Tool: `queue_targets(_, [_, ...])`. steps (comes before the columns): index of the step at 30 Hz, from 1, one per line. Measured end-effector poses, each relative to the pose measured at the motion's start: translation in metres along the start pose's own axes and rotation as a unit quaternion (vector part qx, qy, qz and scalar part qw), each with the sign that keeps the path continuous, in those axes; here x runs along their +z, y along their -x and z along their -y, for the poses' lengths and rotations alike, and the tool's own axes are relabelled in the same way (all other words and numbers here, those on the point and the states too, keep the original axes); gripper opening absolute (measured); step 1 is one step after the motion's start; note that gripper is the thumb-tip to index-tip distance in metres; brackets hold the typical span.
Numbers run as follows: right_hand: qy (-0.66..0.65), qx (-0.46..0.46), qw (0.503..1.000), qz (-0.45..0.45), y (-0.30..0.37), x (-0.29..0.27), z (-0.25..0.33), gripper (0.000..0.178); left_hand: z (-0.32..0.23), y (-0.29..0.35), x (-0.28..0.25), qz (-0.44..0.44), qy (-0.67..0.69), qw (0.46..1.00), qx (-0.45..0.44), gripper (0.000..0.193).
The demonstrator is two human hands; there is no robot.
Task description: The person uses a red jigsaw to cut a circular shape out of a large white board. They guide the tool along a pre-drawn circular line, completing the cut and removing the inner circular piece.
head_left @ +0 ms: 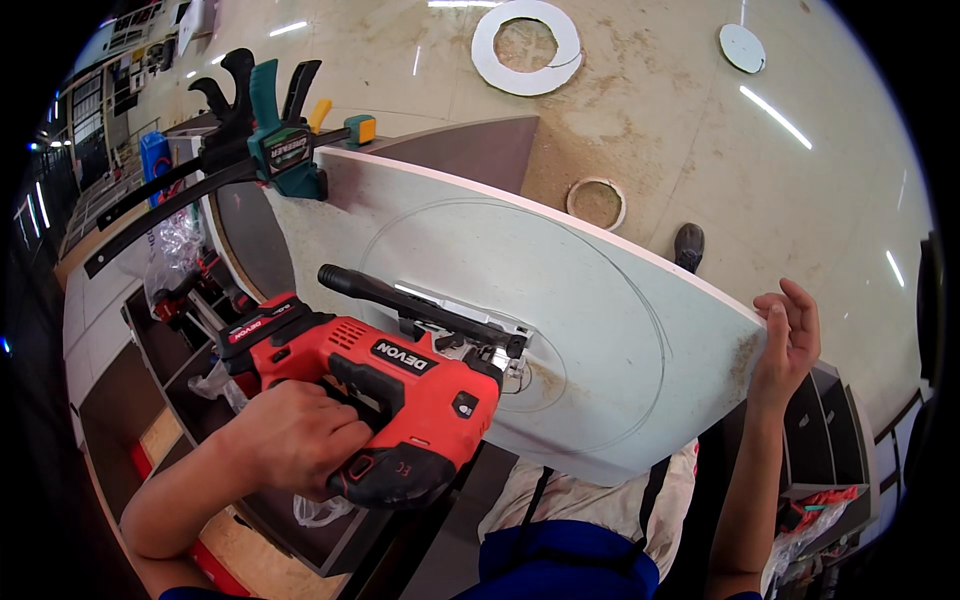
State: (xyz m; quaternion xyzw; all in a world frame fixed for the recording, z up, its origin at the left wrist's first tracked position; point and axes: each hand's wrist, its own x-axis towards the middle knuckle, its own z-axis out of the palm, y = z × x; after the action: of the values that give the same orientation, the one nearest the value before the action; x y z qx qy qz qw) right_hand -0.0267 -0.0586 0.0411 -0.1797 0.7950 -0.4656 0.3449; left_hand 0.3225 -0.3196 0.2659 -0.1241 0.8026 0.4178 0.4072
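Observation:
My left hand (305, 435) is wrapped round the handle of a red and black cordless jigsaw (400, 380). The saw's metal base rests on a white board (600, 300), by the inner of two pencilled circles. A black tube (365, 287) runs along the saw's far side. My right hand (790, 335) is at the board's right end, fingers raised and partly spread, the palm by the edge. At the board's far left corner sits a green and black bar clamp (285, 150), with a second black clamp (228, 110) beside it.
On the floor beyond lie a white ring (487, 60), a white disc (742, 48) and a smaller ring (570, 200) among sawdust. Grey open cabinets (165, 340) stand at the left; a dark shelf unit (822, 430) is at the right. A shoe (689, 246) shows past the board.

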Motion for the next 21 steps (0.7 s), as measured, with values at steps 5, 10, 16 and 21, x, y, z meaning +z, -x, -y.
queue_targets(5, [-0.005, 0.006, 1.000, -0.001, 0.000, 0.000, 0.001, 0.024, -0.001, -0.003, -0.003, 0.004, -0.010, 1.000, 0.002, 0.031])
queue_targets(10, [-0.014, 0.023, 1.000, -0.010, 0.000, 0.003, 0.006, 0.025, 0.000, -0.002, -0.001, 0.002, -0.020, 1.000, 0.016, 0.027])
queue_targets(16, [-0.007, 0.011, 1.000, -0.013, 0.002, 0.002, 0.008, 0.025, -0.004, -0.004, -0.004, 0.004, -0.025, 0.999, 0.023, 0.025])
queue_targets(21, [0.004, 0.012, 1.000, -0.027, 0.003, 0.002, 0.006, 0.026, -0.011, -0.008, -0.006, 0.007, -0.039, 0.999, -0.002, 0.035])
